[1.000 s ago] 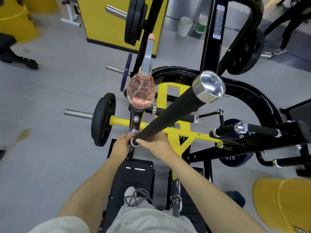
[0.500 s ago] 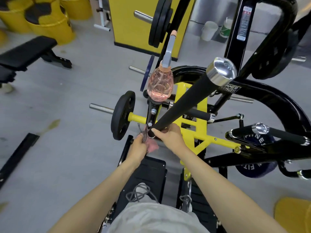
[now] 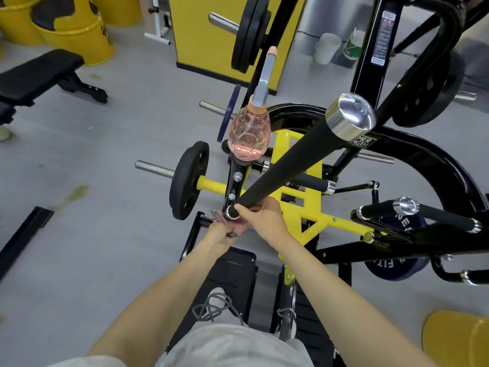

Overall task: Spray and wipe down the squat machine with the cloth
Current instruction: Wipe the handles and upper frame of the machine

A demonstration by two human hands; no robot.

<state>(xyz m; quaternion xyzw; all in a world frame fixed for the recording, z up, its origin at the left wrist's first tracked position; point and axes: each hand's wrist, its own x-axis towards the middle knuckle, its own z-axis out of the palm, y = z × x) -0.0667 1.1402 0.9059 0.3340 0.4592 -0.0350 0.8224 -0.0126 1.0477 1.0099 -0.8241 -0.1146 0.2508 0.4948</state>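
Note:
The black and yellow squat machine (image 3: 296, 207) fills the middle and right of the head view. Its long black handle (image 3: 288, 165) with a chrome end cap rises toward me. My right hand (image 3: 260, 221) grips the lower end of that handle. My left hand (image 3: 221, 234) holds a pink and grey cloth (image 3: 232, 223) bunched against the handle's base. A clear pink spray bottle (image 3: 248, 136) with a grey nozzle stands upright on a black post of the machine, just beyond my hands.
A black weight plate (image 3: 189, 178) sits on a chrome peg left of my hands. A black bench (image 3: 39, 72) and yellow barrels (image 3: 74, 27) stand at far left. Blue plates (image 3: 394, 266) hang at right. My shoe (image 3: 217, 300) rests on the black footplate (image 3: 232, 271).
The view has swung left and down. My left hand has dropped slightly below the handle's base with the cloth now showing. My right hand stays on the handle.

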